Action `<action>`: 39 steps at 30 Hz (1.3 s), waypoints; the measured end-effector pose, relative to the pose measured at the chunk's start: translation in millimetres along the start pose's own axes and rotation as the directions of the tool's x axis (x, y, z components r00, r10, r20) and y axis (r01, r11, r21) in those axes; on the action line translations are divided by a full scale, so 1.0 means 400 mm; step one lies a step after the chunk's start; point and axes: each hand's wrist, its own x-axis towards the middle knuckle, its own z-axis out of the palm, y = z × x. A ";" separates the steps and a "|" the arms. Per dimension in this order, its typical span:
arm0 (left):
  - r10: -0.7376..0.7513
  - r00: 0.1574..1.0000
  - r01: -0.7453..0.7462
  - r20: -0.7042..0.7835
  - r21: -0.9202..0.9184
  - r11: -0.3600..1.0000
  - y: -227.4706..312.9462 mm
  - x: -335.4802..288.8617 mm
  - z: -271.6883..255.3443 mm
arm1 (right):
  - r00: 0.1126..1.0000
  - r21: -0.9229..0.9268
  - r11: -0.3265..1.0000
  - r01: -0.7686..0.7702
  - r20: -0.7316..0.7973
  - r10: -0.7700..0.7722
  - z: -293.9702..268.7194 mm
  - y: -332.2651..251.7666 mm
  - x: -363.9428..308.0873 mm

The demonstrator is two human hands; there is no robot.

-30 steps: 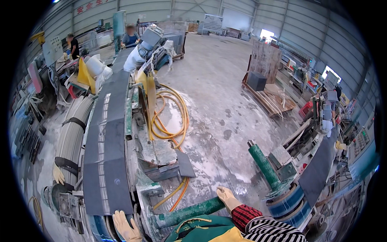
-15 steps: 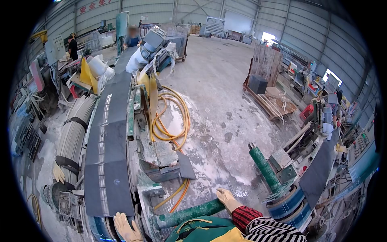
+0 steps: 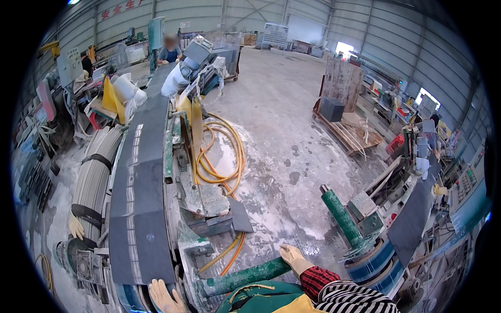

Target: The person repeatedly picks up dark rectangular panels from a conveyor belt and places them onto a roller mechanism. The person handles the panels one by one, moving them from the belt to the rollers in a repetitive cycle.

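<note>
My left hand (image 3: pixel 165 297), in a cream glove, lies with its fingers stretched out by the near end of a dark grey stone slab (image 3: pixel 148 255). That slab is on the blue roller-end belt (image 3: pixel 128 296) of a long conveyor, with more slabs in a row behind it. A shiny pale streak of light runs along their tops. My right hand (image 3: pixel 293 259), also gloved, is curled over the free end of a thick green metal tube (image 3: pixel 245 276). The tube sticks out sideways from the conveyor frame, in front of my green and yellow apron (image 3: pixel 261 292).
Coiled yellow hoses (image 3: pixel 237 156) lie on the wet floor right of the conveyor. A strapped bundle of pale strips (image 3: pixel 94 175) flanks its left side. Rightward stands a second conveyor with a green post (image 3: pixel 342 216). A pallet (image 3: pixel 347 130) holds stone. A co-worker (image 3: pixel 169 52) stands at the far end.
The row of slabs has crept slightly toward me, its near edge now lower over the belt. My left hand has shifted a little right and down; my right hand stays on the tube.
</note>
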 end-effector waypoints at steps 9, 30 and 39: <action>0.015 1.000 -0.015 -0.005 0.042 0.999 0.008 -0.004 -0.016 | 1.000 -0.001 1.000 0.000 -0.009 0.000 -0.020 -0.024 -0.023; -0.009 0.999 0.010 -0.053 0.019 1.000 0.016 -0.031 -0.030 | 1.000 0.047 0.999 -0.019 0.003 0.019 -0.009 -0.011 -0.019; -0.019 0.997 0.020 -0.069 0.008 1.000 0.029 -0.046 -0.028 | 0.999 0.043 0.998 -0.041 -0.001 0.041 -0.022 -0.042 -0.029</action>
